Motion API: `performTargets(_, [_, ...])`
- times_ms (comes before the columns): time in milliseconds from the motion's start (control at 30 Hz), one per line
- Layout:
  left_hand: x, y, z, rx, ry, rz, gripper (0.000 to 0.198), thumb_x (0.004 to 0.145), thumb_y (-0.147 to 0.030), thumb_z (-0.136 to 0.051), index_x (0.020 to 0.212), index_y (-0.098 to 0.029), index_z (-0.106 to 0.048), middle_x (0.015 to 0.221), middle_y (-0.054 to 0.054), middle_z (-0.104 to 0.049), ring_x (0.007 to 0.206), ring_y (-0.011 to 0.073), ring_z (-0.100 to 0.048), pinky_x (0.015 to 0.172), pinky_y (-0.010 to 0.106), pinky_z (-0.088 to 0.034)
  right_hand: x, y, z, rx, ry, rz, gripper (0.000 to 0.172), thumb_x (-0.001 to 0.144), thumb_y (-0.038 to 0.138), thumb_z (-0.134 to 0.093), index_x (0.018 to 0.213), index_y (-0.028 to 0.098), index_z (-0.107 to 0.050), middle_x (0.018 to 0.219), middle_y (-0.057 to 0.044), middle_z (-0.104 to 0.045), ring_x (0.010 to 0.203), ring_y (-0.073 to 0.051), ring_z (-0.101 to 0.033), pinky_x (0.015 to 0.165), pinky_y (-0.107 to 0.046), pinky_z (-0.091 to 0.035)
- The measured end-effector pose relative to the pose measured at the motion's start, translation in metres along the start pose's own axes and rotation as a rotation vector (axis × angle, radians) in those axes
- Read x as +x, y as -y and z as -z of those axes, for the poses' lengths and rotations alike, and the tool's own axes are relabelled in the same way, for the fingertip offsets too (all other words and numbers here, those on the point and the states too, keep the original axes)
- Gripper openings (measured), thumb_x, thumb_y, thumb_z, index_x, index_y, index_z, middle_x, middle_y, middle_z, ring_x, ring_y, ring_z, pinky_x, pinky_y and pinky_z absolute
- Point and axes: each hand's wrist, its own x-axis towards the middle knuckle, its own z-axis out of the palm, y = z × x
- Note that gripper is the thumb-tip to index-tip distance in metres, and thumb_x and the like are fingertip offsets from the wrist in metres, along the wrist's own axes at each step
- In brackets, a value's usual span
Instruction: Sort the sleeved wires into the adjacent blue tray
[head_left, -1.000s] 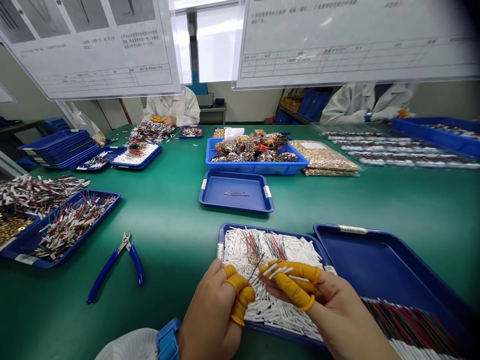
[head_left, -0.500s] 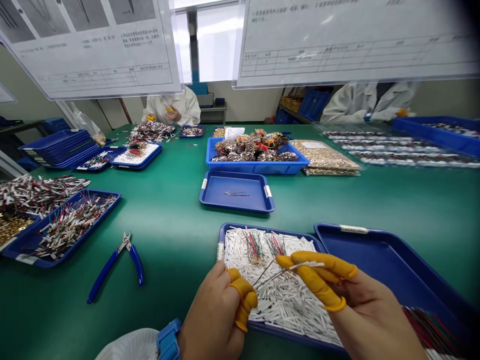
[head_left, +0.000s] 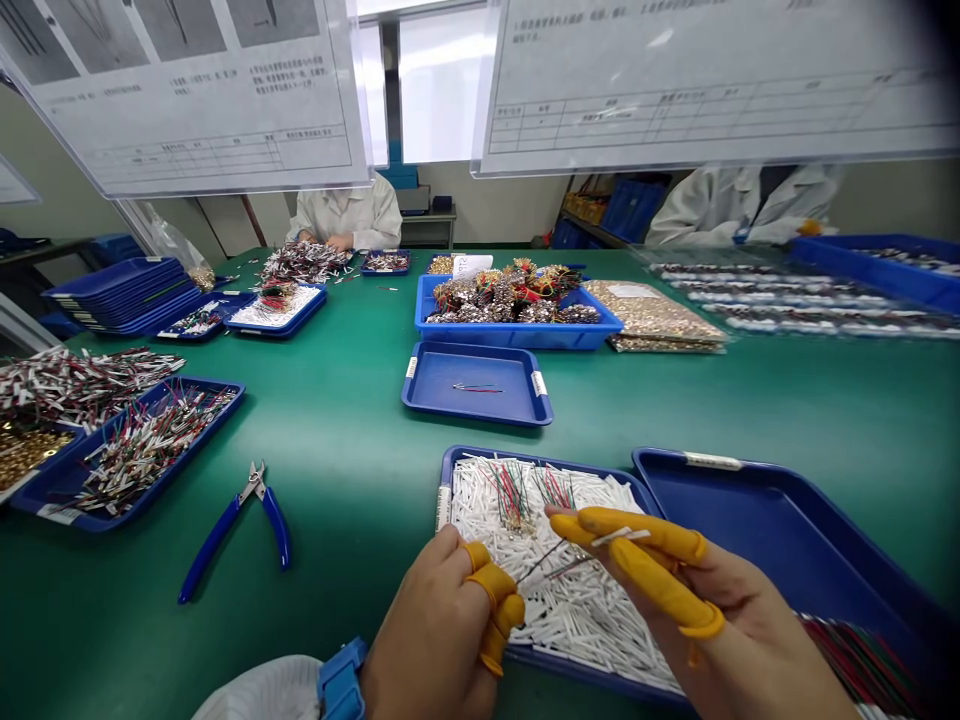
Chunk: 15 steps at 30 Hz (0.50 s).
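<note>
Now, the right hand [head_left: 720, 640] has its grip pressed together, pinching a white-sleeved wire [head_left: 619, 537] between yellow finger cots [head_left: 664, 600], just above a tray of white sleeves [head_left: 540, 462]. The left hand [head_left: 427, 620] curls beside it, close to the wire's thin dark ends; whether it holds them, I cannot tell. A blue tray [head_left: 757, 530] sits just right of the sleeves, and blue-handled side cutters [head_left: 225, 535] lie further left on the green desk [head_left: 337, 430].
</note>
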Motion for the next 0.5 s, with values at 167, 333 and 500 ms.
performTargets(167, [0.0012, -0.0018, -0.0009, 0.010, -0.033, -0.047, 0.013, 0.076, -0.006, -0.047, 0.071, -0.014, -0.057, 0.075, 0.011, -0.063, 0.068, 0.0219, -0.053, 0.067, 0.041, -0.049, -0.0012, -0.0014, -0.0015, -0.006, 0.085, 0.017, 0.015, 0.072, 0.037, -0.076, 0.087, 0.034, -0.079, 0.093, -0.001, -0.079, 0.089, -0.022, -0.073, 0.077, -0.019, -0.056])
performTargets(333, [0.0003, 0.0001, -0.0029, 0.019, -0.037, -0.062, 0.011, 0.074, -0.005, -0.050, 0.071, -0.013, -0.057, 0.075, 0.012, -0.064, 0.068, 0.0217, -0.054, 0.066, 0.040, -0.049, -0.0027, -0.0053, 0.0015, -0.011, 0.094, -0.004, 0.015, 0.072, 0.035, -0.077, 0.086, 0.034, -0.079, 0.091, -0.001, -0.079, 0.085, -0.021, -0.074, 0.075, -0.018, -0.057])
performTargets(500, [0.0014, -0.0008, -0.0029, 0.020, -0.042, -0.049, 0.013, 0.077, -0.007, -0.049, 0.071, -0.012, -0.059, 0.076, 0.013, -0.064, 0.070, 0.0232, -0.054, 0.064, 0.039, -0.048, -0.0016, -0.0083, -0.0030, -0.027, 0.058, -0.175, 0.023, 0.062, 0.029, -0.083, 0.084, 0.029, -0.079, 0.095, -0.007, -0.078, 0.089, -0.026, -0.073, 0.074, -0.025, -0.059])
